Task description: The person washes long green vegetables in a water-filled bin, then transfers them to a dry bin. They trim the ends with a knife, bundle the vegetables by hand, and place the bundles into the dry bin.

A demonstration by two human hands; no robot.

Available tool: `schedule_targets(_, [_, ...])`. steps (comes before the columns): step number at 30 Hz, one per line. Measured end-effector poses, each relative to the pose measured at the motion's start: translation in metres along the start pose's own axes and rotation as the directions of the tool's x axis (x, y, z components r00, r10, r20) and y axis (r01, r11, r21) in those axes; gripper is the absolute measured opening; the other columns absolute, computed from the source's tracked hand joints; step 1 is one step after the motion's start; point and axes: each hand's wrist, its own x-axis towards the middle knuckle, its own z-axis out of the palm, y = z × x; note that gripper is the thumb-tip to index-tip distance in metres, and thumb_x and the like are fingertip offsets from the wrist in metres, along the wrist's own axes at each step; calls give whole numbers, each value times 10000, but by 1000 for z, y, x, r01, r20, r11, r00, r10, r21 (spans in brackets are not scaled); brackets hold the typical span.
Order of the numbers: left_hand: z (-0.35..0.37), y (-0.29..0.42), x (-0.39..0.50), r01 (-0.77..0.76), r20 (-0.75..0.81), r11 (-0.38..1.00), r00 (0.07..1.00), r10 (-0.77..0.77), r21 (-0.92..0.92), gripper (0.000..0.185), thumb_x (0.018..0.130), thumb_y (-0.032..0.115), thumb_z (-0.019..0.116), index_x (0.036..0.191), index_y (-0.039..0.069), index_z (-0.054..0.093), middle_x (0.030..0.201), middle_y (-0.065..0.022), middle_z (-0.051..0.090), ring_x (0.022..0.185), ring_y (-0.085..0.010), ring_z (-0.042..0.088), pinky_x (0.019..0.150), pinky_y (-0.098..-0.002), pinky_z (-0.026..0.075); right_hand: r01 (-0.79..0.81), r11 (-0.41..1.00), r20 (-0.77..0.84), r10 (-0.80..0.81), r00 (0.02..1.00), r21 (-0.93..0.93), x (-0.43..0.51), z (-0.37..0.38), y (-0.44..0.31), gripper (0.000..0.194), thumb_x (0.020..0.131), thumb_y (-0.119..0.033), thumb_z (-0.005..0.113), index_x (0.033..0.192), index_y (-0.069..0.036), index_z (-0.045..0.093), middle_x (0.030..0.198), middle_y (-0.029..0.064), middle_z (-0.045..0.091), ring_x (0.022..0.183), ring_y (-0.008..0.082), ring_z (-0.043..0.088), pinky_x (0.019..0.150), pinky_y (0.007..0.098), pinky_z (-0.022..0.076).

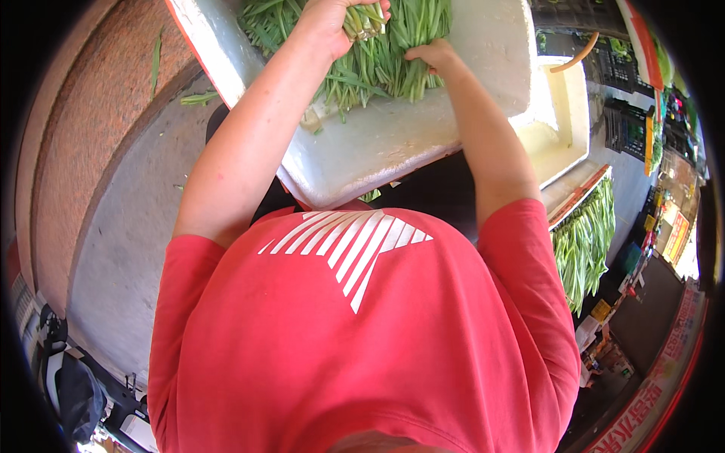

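Observation:
My left hand [334,25] is closed around a bunch of leafy green stalks [364,21], their pale cut ends towards me. The top of that bunch runs out of the picture. Below it, a loose heap of long-leaved greens [354,82] lies in a white foam box [391,127] before me. My right hand [435,55] is at the right of the heap, its fingers around the stalks of another clump [420,82]. How many stalks it grips is hidden by leaves and fingers.
A second foam box [572,119] stands to the right, with laid-out long greens [586,249] nearer me. Black plastic crates [623,127] are farther right. At left, a stone ledge [107,113] borders the concrete floor [130,209], where some stray leaves [198,98] lie.

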Motion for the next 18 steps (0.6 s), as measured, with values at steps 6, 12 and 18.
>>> schedule_targets(6, [7, 1, -5, 12, 0, 1000, 1000, -12, 9, 131, 776, 60, 613, 863, -38, 613, 739, -144, 628, 648, -249, 626, 549, -339, 520, -42, 810, 352, -208, 913, 585, -52, -58, -5, 443, 789, -93, 620, 1181, 52, 473, 1125, 207, 576, 970, 262, 610, 784, 333, 537])
schedule_targets(12, [9, -10, -9, 92, 76, 984, 992, -104, 150, 243, 749, 35, 693, 944, -78, 603, 877, -159, 644, 795, -236, 651, 704, -342, 559, 136, 640, 262, -488, 833, 757, -99, -60, -49, 415, 864, -82, 534, 1214, 108, 417, 1176, 240, 536, 1057, 304, 571, 954, 376, 470])
schedule_targets(18, [10, -23, -8, 246, 105, 952, 958, -268, 182, 223, 747, 41, 686, 928, -67, 612, 832, -152, 652, 707, -225, 657, 668, -361, 567, 250, 504, 34, -489, 871, 826, -102, -24, -81, 246, 824, 19, 561, 1063, 78, 555, 944, 168, 630, 800, 272, 624, 743, 426, 533])
